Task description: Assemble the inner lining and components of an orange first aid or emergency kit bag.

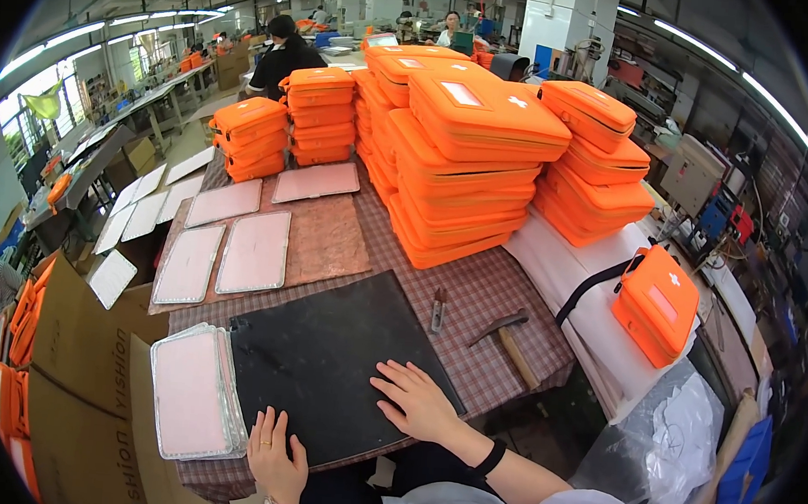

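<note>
A black mat [337, 341] covers the near part of a table with a checked cloth. My right hand [419, 405] rests flat on the mat's right side, fingers spread, holding nothing. At the mat's near left corner lies my left hand [277, 463], fingers extended and slightly apart, also without anything in it. Just left of that hand is a stack of pale pink rectangular panels [191, 392] with silvery edges. Beyond the mat's right edge are small thread snips [438, 311] and a hammer [515, 355] with a wooden handle.
Tall stacks of orange zippered cases [470, 177] stand at the back. More pink panels [254, 253] are spread on a reddish sheet [330, 242]. One orange case [660, 305] lies at right, above a clear plastic bag [663, 434]. A cardboard box [81, 389] stands left; people work farther off.
</note>
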A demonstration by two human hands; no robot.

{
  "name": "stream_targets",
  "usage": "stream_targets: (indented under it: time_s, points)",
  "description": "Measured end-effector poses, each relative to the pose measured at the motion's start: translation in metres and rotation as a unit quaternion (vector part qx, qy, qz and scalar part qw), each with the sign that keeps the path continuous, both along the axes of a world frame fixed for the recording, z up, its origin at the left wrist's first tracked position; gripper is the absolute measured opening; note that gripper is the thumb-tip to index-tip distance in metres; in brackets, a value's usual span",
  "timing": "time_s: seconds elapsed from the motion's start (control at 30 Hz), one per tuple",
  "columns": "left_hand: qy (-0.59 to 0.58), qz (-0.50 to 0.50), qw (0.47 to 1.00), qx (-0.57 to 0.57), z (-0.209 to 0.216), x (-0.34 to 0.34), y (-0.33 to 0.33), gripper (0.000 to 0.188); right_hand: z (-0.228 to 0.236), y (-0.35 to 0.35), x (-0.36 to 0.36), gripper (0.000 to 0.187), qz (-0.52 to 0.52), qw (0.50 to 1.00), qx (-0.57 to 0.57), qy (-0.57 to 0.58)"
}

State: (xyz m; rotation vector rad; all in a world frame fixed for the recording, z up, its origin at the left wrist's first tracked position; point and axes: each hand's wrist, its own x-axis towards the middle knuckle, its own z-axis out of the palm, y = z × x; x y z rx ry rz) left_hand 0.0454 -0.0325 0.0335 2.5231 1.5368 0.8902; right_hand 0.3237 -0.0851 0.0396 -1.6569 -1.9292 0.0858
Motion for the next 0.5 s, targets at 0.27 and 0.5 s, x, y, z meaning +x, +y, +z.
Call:
stream_targets:
  time_s: [0.27, 0.5]
  points:
    - [0.008, 0.012, 1.0, -0.021, 0.001, -0.001, 0.0, 0.042, 0.117, 0.006, 0.07, 0.03, -0.04, 0.958, -0.046, 0.28]
    - [-0.002, -0.002, 1.0, -0.017, 0.01, 0.012, -0.003, 0.041, 0.313, 0.039, 0.433, 0.076, -0.52, 0.743, 0.364, 0.212]
